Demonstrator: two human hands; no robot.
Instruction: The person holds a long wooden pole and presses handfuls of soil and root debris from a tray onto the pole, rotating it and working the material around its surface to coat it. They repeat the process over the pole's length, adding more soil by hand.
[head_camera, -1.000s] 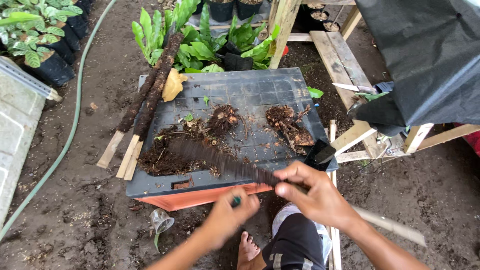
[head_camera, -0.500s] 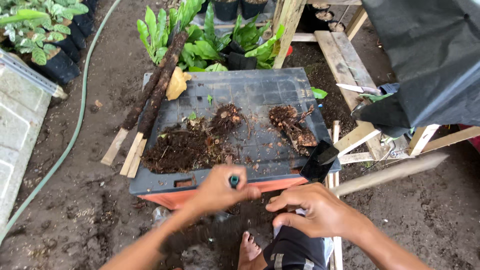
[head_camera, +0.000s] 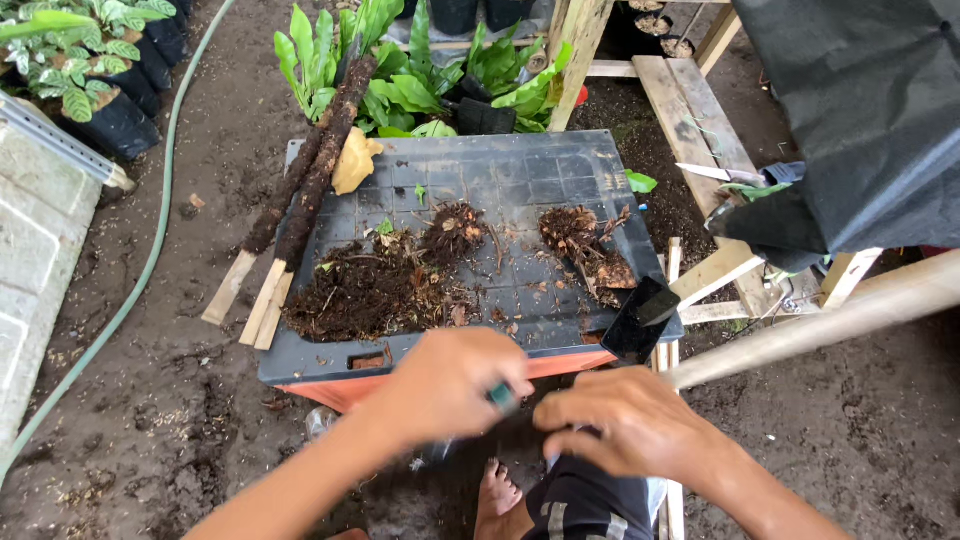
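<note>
Hands are held just below the grey tray (head_camera: 560, 165): a green-handled tool (head_camera: 503, 397) is clasped by the left hand (head_camera: 455, 385); the right hand (head_camera: 625, 425) is curled, its contents hidden.

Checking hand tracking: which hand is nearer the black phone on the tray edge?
Right. The right hand sits just below the black phone, a short gap apart. The left hand is farther off, to the phone's lower left, gripping a small green item.

Light: soft daylight, even, no strong shadows
Blur: left hand (head_camera: 450, 385) smeared, right hand (head_camera: 630, 425) softer
Edges: bent a little
</note>
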